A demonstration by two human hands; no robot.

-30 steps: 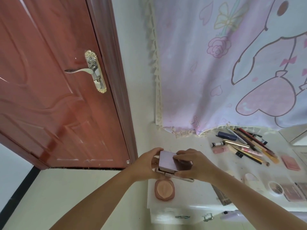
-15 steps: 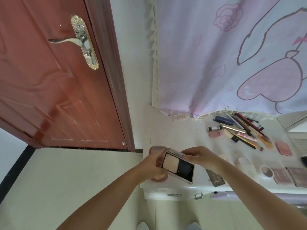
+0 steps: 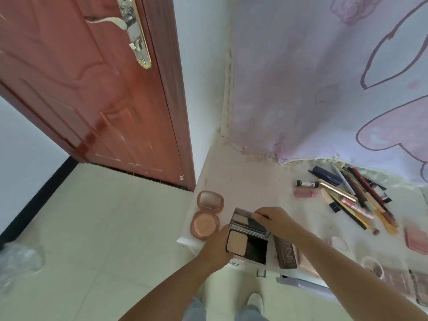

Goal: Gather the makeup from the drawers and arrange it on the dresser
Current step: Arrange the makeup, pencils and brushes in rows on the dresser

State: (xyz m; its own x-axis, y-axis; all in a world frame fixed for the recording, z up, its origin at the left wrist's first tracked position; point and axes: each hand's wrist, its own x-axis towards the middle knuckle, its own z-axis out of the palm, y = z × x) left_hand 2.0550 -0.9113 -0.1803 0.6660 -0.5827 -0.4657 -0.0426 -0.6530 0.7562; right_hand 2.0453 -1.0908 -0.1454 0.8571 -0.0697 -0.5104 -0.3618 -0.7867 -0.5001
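Left hand (image 3: pixel 216 245): grips the left edge of the base of an open rectangular powder compact (image 3: pixel 249 239), fingers curled round it. Right hand (image 3: pixel 275 220): pinches the top edge of the raised lid, at 12 o'clock from the base. The two hands are close together, both clamped on this one item.

Compact: lies at the front left of the white dresser top (image 3: pixel 250 181), base overhanging or just at the front edge; which, cannot be told. Long axis runs roughly 12 to 6 o'clock across hinge, lid away from the person. Beige powder pan on the left half of the base, dark well on the right. Both hands already on it; the left carries the base, so the setting-down appears to turn on that hand.

At 10 o'clock from the hands: round pink compact (image 3: pixel 207 214), open, mirror lid farther, powder pan nearer, just beside the rectangular one.

At 4 o'clock, just beside: dark brown oblong box (image 3: pixel 286 253), long axis 12 to 6; pale lettering on it, blurred, not legible.

At 2 o'clock, well apart: heap of pencils and tubes (image 3: pixel 352 195). No brand readable.

At 3 o'clock, far edge: pink square case (image 3: pixel 416 239).

Judgement: arranging under way.
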